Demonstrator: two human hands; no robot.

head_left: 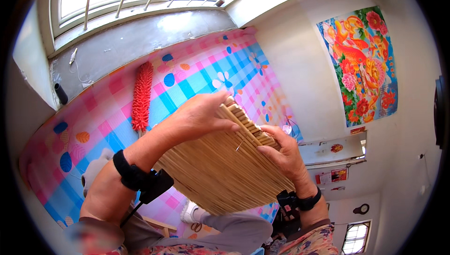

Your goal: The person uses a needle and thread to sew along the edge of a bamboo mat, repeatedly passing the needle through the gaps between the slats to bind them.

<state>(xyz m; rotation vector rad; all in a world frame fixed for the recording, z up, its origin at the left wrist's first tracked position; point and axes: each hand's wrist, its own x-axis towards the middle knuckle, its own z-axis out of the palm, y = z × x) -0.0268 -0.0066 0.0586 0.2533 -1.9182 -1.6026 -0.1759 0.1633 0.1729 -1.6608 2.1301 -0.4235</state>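
My left hand point(206, 116) is closed on the upper left end of a folded stack of thin pale wooden slats point(220, 175), which hangs down toward my lap as a wide sheet. My right hand point(281, 154) grips the same stack lower on the right, thumb on the front and fingers around the edge. A thin needle-like piece point(239, 146) sticks out from the slats between my hands. Black straps with small devices circle both forearms.
A pink and blue checked covering point(93, 128) with flower shapes lies beyond and around me, bearing a red fluffy duster point(142, 95). A grey sill point(136, 34) below the barred window holds a cord and black cylinder. A wall with a colourful poster point(356, 65) is at right.
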